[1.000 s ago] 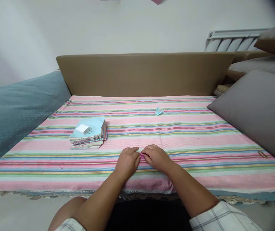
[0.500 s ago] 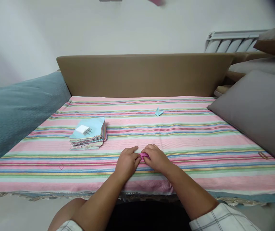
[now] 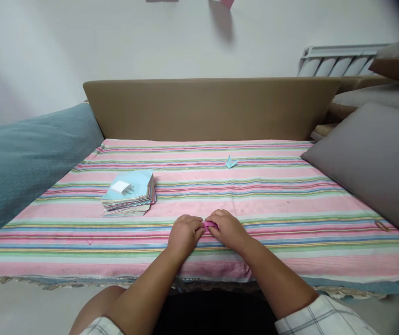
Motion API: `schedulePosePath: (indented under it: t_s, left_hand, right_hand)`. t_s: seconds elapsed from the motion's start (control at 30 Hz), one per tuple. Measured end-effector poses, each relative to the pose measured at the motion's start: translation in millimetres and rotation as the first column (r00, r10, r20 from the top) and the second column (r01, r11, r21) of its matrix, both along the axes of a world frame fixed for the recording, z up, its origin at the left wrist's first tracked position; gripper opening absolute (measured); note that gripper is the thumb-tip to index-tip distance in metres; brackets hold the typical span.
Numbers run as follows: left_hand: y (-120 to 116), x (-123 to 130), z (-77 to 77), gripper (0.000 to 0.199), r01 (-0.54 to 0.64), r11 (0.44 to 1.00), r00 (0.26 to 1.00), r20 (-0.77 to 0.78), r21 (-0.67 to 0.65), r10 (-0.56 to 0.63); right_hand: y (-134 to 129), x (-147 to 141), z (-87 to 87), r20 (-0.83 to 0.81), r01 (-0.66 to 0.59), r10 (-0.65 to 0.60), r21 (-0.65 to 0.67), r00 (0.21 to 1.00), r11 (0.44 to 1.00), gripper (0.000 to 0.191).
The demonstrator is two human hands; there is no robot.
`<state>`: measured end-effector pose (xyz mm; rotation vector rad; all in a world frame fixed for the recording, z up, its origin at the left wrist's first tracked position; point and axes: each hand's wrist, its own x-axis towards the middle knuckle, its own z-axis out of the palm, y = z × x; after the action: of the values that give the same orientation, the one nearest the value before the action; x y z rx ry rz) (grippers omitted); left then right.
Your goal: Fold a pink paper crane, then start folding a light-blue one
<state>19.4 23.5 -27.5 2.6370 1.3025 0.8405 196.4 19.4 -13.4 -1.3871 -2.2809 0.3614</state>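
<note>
A small folded piece of pink paper lies between my hands, low over the striped cloth. My left hand pinches its left end between thumb and fingers. The fingers of my right hand close on its right end. Much of the paper is hidden by my fingers. Farther back stands a small folded light-blue paper piece with pointed tips. To the left is a stack of square coloured paper, with a white plug adapter on top.
A brown backrest runs along the far side. On the left lies a blue-green cushion, and on the right a large grey cushion. A small brown loop rests near the right edge.
The raised fingers of my left hand have come down and closer to the pink paper. My right hand has hardly moved.
</note>
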Motion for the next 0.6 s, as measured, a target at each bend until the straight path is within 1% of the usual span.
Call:
schedulePosePath:
  t_s: [0.23, 0.33, 0.4, 0.53, 0.6]
  left_hand:
    - [0, 0, 1.9, 0.008, -0.001, 1.000, 1.000, -0.010, -0.009, 0.001]
    - [-1, 0, 2.7, 0.008, 0.005, 1.000, 1.000, -0.010, -0.003, -0.005]
    - [-1, 0, 3.3, 0.008, 0.008, 1.000, 1.000, -0.007, -0.002, -0.008]
    - [-1, -1, 3.7, 0.009, 0.026, 1.000, 1.000, -0.013, -0.004, -0.026]
    - [-1, -1, 3.9, 0.010, 0.035, 0.999, 0.999, -0.017, -0.005, -0.035]
  right_hand:
    - [1, 1, -2.7, -0.010, -0.007, 0.007, 0.005, 1.000, 1.000, 0.020]
    - [1, 3, -4.7, -0.027, -0.026, 0.026, 0.018, 0.999, 1.000, 0.027]
    - [1, 6, -5.2, -0.059, -0.059, 0.061, 0.032, 0.996, 0.998, 0.029]
    - [2, 10, -3.8, -0.101, -0.148, 0.152, 0.045, 0.983, 0.988, 0.013]
    - [2, 11, -2.7, -0.087, -0.182, 0.186, 0.054, 0.979, 0.982, 0.010]
